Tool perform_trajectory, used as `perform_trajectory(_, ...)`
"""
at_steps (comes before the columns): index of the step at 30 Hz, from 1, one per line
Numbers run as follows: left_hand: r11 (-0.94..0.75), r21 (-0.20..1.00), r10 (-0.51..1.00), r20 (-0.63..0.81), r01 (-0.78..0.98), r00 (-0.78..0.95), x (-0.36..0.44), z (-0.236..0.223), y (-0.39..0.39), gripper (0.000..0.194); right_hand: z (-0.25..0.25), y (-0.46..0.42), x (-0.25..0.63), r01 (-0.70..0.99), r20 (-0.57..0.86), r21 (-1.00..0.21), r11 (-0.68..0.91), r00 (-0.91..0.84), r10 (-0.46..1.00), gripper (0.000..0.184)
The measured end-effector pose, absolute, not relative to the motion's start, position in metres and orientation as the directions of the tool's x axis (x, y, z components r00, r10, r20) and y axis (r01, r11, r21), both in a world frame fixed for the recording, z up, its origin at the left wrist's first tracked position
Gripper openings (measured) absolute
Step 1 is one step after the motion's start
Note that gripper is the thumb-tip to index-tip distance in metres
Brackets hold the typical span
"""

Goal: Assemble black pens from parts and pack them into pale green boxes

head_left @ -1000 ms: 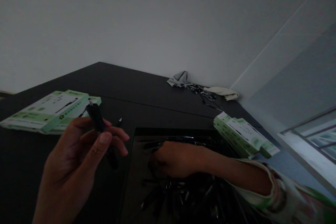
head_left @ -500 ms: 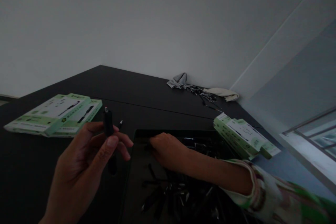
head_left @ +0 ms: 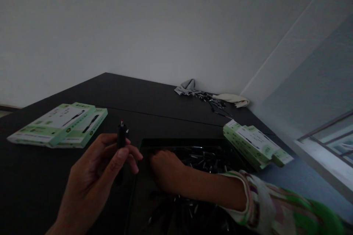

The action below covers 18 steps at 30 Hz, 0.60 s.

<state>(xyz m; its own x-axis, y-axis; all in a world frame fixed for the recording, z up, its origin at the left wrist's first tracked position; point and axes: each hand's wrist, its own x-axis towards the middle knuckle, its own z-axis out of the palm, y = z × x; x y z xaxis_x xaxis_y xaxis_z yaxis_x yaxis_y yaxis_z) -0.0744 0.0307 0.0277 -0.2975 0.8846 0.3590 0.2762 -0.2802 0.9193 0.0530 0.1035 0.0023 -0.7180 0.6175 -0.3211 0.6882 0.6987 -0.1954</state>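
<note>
turning a black pen [head_left: 121, 136] upright, the left hand [head_left: 93, 180] pinches it between its fingers [head_left: 129, 156] above the worktop [head_left: 27, 176]; the right hand [head_left: 167, 170] has shifted left inside a black tray [head_left: 182, 140] of loose pen parts [head_left: 200, 159], fingers curled down, any grip hidden.

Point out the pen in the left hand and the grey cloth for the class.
Pen [head_left: 121, 136], head view, on its black barrel.
Grey cloth [head_left: 187, 88], head view, on its crumpled middle.
</note>
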Motion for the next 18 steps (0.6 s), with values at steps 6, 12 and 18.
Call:
perform_trajectory(6, -0.274, 0.923, 0.921, 0.332, 0.269, -0.202, -0.084, 0.019, 0.024, 0.022, 0.023, 0.1, 0.074, 0.677, -0.168, -0.369, 0.637, -0.722, 0.671, 0.026)
perform_trajectory(12, -0.228, 0.957, 0.942, 0.264, 0.182, -0.208, -0.071, 0.018, 0.013, 0.017, 0.072, 0.097, 0.112, 0.511, -0.102, -0.767, 0.388, -0.694, 0.713, 0.02)
perform_trajectory(18, -0.265, 0.931, 0.952, 0.294, 0.252, -0.082, -0.066, 0.011, 0.008, 0.015, 0.104, 0.072, 0.115, 0.024, 0.07, -0.994, 0.102, -0.576, 0.814, 0.004)
